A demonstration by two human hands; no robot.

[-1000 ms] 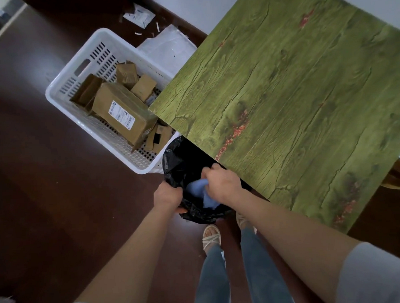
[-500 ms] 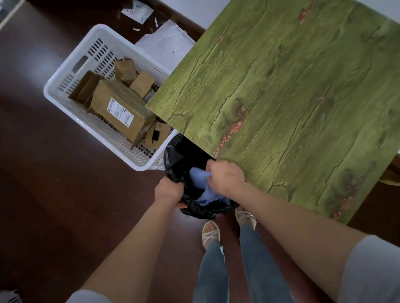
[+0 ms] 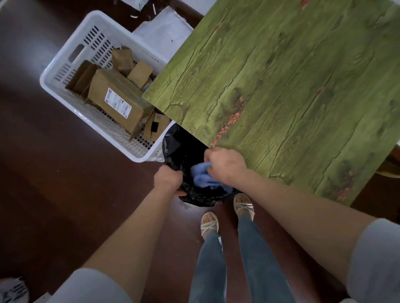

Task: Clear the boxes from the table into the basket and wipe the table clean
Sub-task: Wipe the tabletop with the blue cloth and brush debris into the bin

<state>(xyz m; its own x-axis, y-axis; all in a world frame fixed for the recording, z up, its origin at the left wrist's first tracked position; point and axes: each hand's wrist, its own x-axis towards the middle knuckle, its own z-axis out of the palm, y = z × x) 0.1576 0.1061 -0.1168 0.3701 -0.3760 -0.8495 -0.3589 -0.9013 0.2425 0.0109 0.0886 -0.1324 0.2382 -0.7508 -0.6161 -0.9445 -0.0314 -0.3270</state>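
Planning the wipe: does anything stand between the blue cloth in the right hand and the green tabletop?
Nothing visible does. The right hand grips the blue cloth over the black bag, at the near edge of the table; the boxes lie in the basket.

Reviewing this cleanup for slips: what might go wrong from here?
The left hand grips only one edge of the black bag; its mouth may sag, and the blue cloth in the right hand could drop beside it. The feet stand close to the bag and might kick it.
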